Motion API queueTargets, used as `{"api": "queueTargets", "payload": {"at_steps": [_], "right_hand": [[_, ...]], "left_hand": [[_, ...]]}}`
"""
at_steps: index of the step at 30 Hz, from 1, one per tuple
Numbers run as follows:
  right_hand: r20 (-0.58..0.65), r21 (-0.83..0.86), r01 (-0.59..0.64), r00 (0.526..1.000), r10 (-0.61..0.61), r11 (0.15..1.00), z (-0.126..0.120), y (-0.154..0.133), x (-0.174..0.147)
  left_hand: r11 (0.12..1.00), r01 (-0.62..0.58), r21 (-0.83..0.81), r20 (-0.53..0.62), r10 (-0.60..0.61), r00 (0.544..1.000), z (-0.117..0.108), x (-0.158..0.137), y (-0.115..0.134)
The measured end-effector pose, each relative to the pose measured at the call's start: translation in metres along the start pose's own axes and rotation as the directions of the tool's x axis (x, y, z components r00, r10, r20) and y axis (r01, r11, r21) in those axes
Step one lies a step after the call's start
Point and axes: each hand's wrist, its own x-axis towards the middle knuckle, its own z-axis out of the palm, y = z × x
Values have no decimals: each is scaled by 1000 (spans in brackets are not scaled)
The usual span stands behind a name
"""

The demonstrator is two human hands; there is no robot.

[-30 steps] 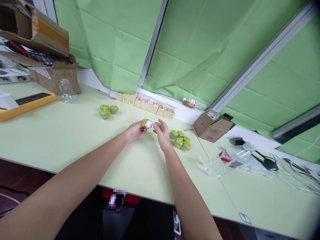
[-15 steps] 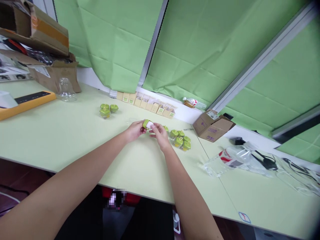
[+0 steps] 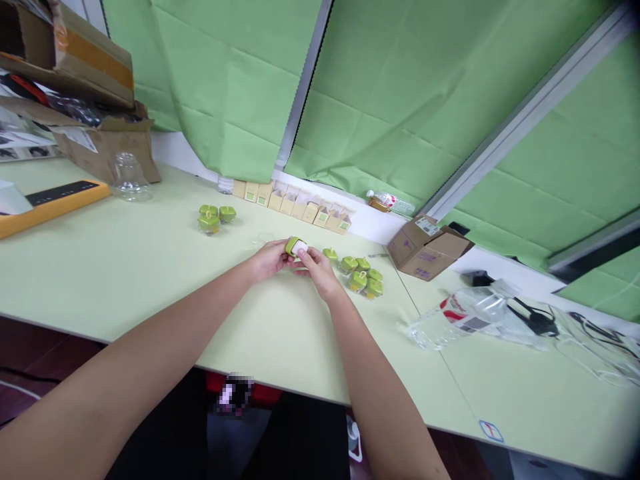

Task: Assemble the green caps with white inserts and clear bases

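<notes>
In the middle of the head view, above the table (image 3: 285, 333), my hands meet around one small item. My left hand (image 3: 269, 261) has its fingers closed on the green cover (image 3: 291, 245). A rounded white piece (image 3: 300, 247) sits at the cover's open side, and my right hand (image 3: 320, 272) pinches it with thumb and fingers. Just right of my right hand are several small clear containers with green lids (image 3: 358, 280). A smaller group of green-lidded containers (image 3: 209, 221) stands to the left. Some clear plastic (image 3: 261, 239) lies behind my left hand.
Small cardboard boxes (image 3: 299, 209) line the wall. A carton (image 3: 425, 250) stands back right, before a large plastic bottle (image 3: 457, 317) and cables (image 3: 537, 317). At left are a clear plastic cup (image 3: 131, 179), an orange-edged black device (image 3: 65, 200) and stacked cartons (image 3: 107, 143).
My right hand has shifted slightly left, closer to the white piece, its thumb now pressing on it. The view has moved a little; the rest looks unchanged.
</notes>
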Motion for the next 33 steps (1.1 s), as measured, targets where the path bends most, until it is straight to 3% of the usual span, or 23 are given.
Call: {"api": "queueTargets", "payload": {"at_steps": [20,33], "right_hand": [[-25,2,21,999,-20,1000,-2,-2,-1],[44,103,-13,999,8,995,-1,-4,-4]], "left_hand": [[999,39,-37,11,-39,999,-4,2,1],[997,66,-42,31,-65,997,-1,-1,3]]}}
